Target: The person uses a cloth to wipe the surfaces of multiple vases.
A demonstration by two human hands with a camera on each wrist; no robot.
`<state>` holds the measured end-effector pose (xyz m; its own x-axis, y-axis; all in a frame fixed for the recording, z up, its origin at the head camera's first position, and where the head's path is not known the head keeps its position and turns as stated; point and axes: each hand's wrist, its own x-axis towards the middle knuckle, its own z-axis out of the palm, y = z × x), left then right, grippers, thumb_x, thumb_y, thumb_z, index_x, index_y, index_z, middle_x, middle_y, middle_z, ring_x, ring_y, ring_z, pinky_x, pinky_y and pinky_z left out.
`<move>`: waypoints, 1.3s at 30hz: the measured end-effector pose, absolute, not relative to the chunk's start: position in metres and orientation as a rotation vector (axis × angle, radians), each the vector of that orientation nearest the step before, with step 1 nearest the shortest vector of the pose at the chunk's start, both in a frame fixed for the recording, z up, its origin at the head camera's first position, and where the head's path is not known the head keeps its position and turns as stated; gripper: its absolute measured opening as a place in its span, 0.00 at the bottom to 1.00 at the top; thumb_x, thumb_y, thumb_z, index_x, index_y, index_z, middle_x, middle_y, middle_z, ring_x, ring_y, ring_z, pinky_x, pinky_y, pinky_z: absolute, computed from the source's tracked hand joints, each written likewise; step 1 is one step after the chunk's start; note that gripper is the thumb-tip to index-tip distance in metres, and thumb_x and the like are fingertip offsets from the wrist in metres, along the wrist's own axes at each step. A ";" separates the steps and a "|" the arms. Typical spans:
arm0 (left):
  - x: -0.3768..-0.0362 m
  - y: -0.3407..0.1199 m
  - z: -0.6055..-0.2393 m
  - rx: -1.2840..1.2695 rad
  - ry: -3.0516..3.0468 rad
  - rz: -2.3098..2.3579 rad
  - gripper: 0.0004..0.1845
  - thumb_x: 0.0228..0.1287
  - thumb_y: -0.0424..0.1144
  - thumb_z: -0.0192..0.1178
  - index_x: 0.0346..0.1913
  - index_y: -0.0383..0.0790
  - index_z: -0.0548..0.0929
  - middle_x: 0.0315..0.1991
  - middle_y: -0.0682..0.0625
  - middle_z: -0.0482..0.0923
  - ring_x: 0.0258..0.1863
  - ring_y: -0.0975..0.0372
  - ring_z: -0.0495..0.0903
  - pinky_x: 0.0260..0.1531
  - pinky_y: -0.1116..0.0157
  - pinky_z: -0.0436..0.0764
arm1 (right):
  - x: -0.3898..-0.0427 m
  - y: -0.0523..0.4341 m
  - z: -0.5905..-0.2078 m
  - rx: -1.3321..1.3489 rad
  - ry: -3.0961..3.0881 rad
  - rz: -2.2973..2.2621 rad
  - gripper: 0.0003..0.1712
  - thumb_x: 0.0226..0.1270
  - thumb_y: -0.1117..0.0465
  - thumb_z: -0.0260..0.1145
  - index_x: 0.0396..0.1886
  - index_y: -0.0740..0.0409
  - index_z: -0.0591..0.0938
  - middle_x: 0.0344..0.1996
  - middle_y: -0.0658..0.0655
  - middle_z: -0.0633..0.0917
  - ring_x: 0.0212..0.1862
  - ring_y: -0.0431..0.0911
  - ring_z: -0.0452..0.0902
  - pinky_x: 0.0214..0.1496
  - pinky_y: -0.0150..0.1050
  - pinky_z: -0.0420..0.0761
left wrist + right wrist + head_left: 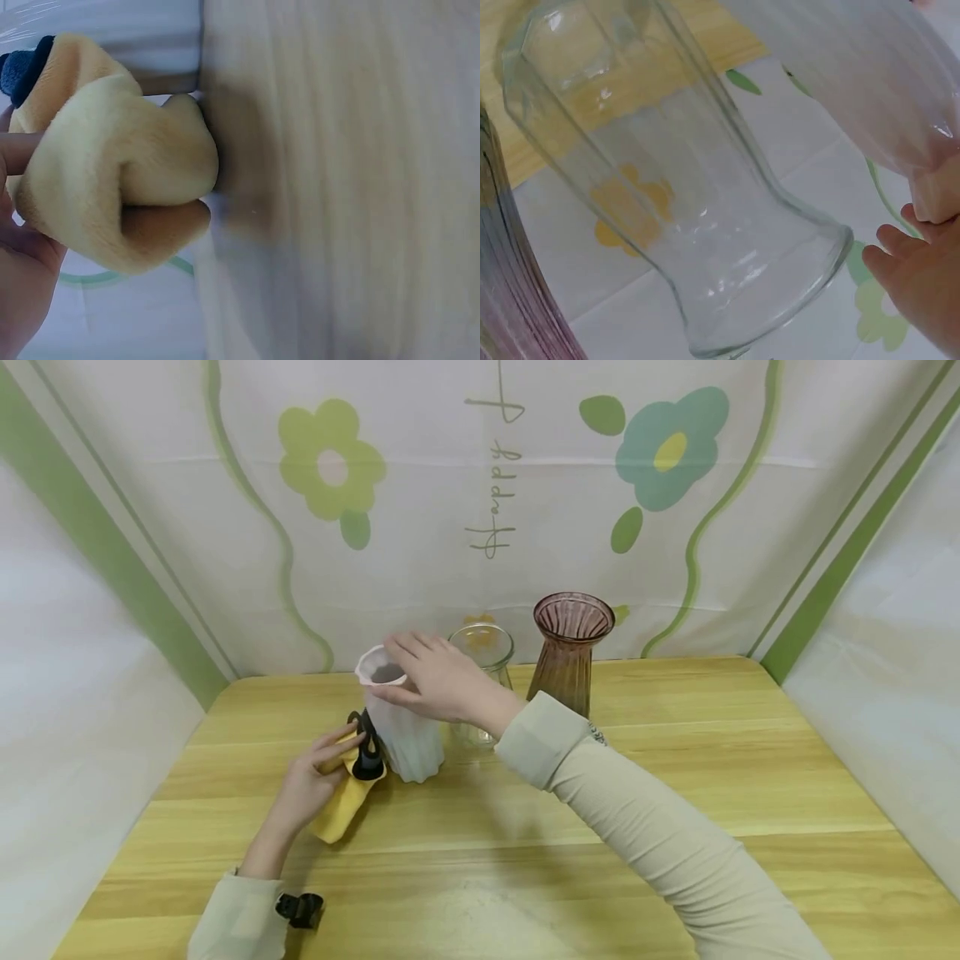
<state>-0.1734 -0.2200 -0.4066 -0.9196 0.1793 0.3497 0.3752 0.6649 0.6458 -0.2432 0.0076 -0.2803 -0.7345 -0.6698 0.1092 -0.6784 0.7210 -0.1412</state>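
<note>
Right hand (438,681) grips white vase (401,727) rim (inside unclear).

Our right hand (438,681) reaches forward across the body, fingers curled in a grip. Our left hand (315,777) sits lower, fingers (161,221) clenched, both forearms sleeved.

Clear ribbed glass vase (682,202) fills frame, flared mouth toward lower right. Frosted white vase (870,75) at upper right, right hand (922,262) fingers on its rim. Pink-brown ribbed glass vase (510,285) at left edge. Wooden tabletop (705,37) and flowered white cloth backdrop (607,300) behind.
</note>
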 end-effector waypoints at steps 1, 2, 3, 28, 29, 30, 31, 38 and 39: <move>-0.174 -0.220 -0.405 -0.436 -2.604 -1.128 0.29 0.48 0.12 0.55 0.55 0.31 0.80 0.63 0.36 0.72 0.64 0.41 0.68 0.61 0.70 0.72 | -0.244 0.009 -0.280 1.136 -2.880 0.281 0.43 0.71 0.34 0.44 0.76 0.54 0.53 0.75 0.55 0.58 0.77 0.52 0.50 0.80 0.46 0.51; -0.174 -0.219 -0.403 -0.430 -2.577 -1.149 0.28 0.48 0.12 0.55 0.55 0.30 0.80 0.64 0.36 0.72 0.65 0.42 0.67 0.61 0.76 0.68 | -0.245 0.010 -0.280 1.145 -2.889 0.301 0.43 0.71 0.34 0.44 0.76 0.55 0.52 0.76 0.56 0.57 0.77 0.52 0.50 0.80 0.47 0.50; -0.174 -0.218 -0.401 -0.424 -2.549 -1.169 0.28 0.48 0.12 0.55 0.55 0.30 0.80 0.64 0.37 0.72 0.66 0.47 0.67 0.61 0.82 0.65 | -0.245 0.010 -0.280 1.146 -2.895 0.322 0.43 0.72 0.35 0.44 0.76 0.55 0.52 0.76 0.56 0.56 0.77 0.52 0.50 0.80 0.47 0.50; -0.179 -0.199 -0.383 -0.463 -2.251 -1.195 0.27 0.42 0.08 0.52 0.50 0.21 0.79 0.58 0.30 0.74 0.63 0.67 0.69 0.60 0.88 0.61 | -0.234 -0.004 -0.293 0.986 -2.837 0.536 0.43 0.72 0.37 0.47 0.75 0.61 0.53 0.74 0.60 0.60 0.74 0.54 0.58 0.77 0.46 0.58; -0.178 -0.201 -0.385 -0.465 -2.272 -1.189 0.26 0.41 0.08 0.52 0.50 0.21 0.79 0.58 0.30 0.74 0.63 0.59 0.71 0.60 0.88 0.61 | -0.234 -0.004 -0.293 0.986 -2.836 0.542 0.43 0.72 0.38 0.47 0.75 0.61 0.53 0.74 0.60 0.60 0.74 0.54 0.58 0.77 0.46 0.58; -0.178 -0.202 -0.387 -0.459 -2.300 -1.180 0.26 0.41 0.09 0.53 0.50 0.21 0.79 0.58 0.31 0.74 0.62 0.53 0.72 0.59 0.89 0.61 | -0.233 -0.004 -0.293 0.986 -2.835 0.546 0.43 0.72 0.38 0.47 0.75 0.61 0.53 0.74 0.60 0.60 0.74 0.54 0.58 0.77 0.46 0.58; -0.177 -0.204 -0.389 -0.454 -2.332 -1.171 0.26 0.41 0.09 0.54 0.50 0.21 0.79 0.58 0.31 0.74 0.61 0.46 0.72 0.58 0.90 0.60 | -0.233 -0.004 -0.293 0.985 -2.834 0.549 0.43 0.72 0.38 0.47 0.75 0.61 0.53 0.74 0.61 0.60 0.74 0.55 0.58 0.77 0.46 0.58; -0.175 -0.212 -0.406 -0.398 -2.608 -1.179 0.25 0.48 0.13 0.56 0.54 0.24 0.78 0.63 0.35 0.72 0.64 0.39 0.67 0.63 0.74 0.67 | -0.232 -0.004 -0.292 0.978 -2.850 0.563 0.43 0.73 0.38 0.47 0.75 0.61 0.52 0.74 0.62 0.58 0.73 0.56 0.58 0.77 0.47 0.58; -0.175 -0.213 -0.407 -0.395 -2.636 -1.181 0.25 0.49 0.13 0.56 0.54 0.24 0.78 0.63 0.35 0.71 0.65 0.39 0.67 0.65 0.67 0.69 | -0.232 -0.004 -0.292 0.978 -2.851 0.562 0.43 0.73 0.38 0.47 0.75 0.61 0.52 0.74 0.62 0.58 0.73 0.56 0.58 0.77 0.47 0.58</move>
